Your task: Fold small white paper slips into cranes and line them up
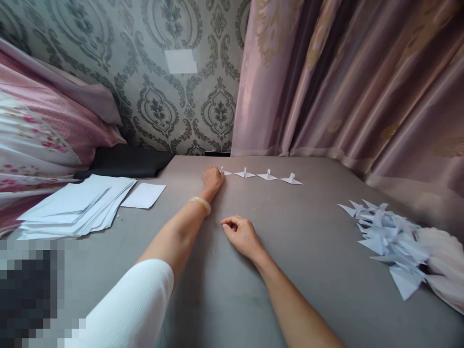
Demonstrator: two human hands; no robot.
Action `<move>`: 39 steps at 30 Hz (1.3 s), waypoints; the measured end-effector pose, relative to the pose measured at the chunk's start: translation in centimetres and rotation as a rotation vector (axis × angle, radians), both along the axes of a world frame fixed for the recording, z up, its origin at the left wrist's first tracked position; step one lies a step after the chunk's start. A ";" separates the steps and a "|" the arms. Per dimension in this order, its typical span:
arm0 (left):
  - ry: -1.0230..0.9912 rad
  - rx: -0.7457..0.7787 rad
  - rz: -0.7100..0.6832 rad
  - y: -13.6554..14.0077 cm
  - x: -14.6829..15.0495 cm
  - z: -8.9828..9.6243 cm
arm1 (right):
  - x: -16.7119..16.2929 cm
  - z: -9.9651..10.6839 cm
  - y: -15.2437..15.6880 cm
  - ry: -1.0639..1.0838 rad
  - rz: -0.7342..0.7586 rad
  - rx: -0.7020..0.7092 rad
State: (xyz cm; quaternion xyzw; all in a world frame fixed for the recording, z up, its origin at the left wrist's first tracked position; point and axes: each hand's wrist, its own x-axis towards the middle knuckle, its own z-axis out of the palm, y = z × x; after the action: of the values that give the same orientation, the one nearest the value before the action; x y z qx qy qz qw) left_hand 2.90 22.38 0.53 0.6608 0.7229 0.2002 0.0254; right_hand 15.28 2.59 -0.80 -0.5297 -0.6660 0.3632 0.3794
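Note:
A row of several white origami cranes (268,175) stands along the far part of the grey table surface, their pointed wings spread nearly tip to tip. At the left end of that row, my left hand (213,179) is closed at the leftmost origami crane (225,172), partly covering it; the fingertips are hidden behind the hand. A pale bangle (201,205) circles my left wrist. Closer to me, my right hand (242,235) rests over the table with its fingers curled, thumb and forefinger close together, and nothing visible in it.
On the left lie a stack of white paper sheets (76,205) and a smaller square stack (144,195), beside a black folded item (126,160). A heap of folded paper pieces (391,237) sits at the right, against pale cloth (444,261). Curtains (308,82) hang behind.

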 end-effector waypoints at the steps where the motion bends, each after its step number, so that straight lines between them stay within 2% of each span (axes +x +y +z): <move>1: 0.000 0.004 -0.001 0.1 0.0 -0.1 | 0.0 0.0 0.0 0.001 0.001 0.001; 10: -0.019 0.037 0.008 0.2 -0.2 -0.8 | 0.3 0.2 -0.2 0.013 0.023 -0.010; 15: -0.059 0.024 0.042 -1.3 -1.2 -0.4 | 0.4 0.5 -0.2 0.003 0.021 -0.010; 20: -0.096 -0.056 -0.022 -5.5 -2.9 1.1 | 0.6 0.6 -0.5 -0.040 0.027 0.041; 25: -0.100 -0.137 -0.131 -12.6 -5.3 2.3 | 1.0 0.3 -0.6 -0.076 0.036 0.090; 28: -0.091 -0.159 -0.146 -17.1 -6.9 2.1 | 1.1 0.1 -0.6 -0.101 0.057 0.123; 31: -0.079 -0.134 -0.174 -20.3 -7.9 1.2 | 1.1 0.0 -0.8 -0.110 0.079 0.158; 34: -0.064 -0.055 -0.194 -21.8 -8.1 0.4 | 1.0 0.0 -0.9 -0.114 0.079 0.178; 39: -0.054 -0.026 -0.246 -21.8 -8.3 0.3 | 0.7 0.0 -0.9 -0.145 0.069 0.197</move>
State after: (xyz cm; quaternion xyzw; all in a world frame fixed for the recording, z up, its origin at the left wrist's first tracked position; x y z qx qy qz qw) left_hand -5.45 0.58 0.84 0.7385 0.6380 0.2038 0.0776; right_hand 16.03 1.66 -0.75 -0.4915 -0.7418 0.2695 0.3681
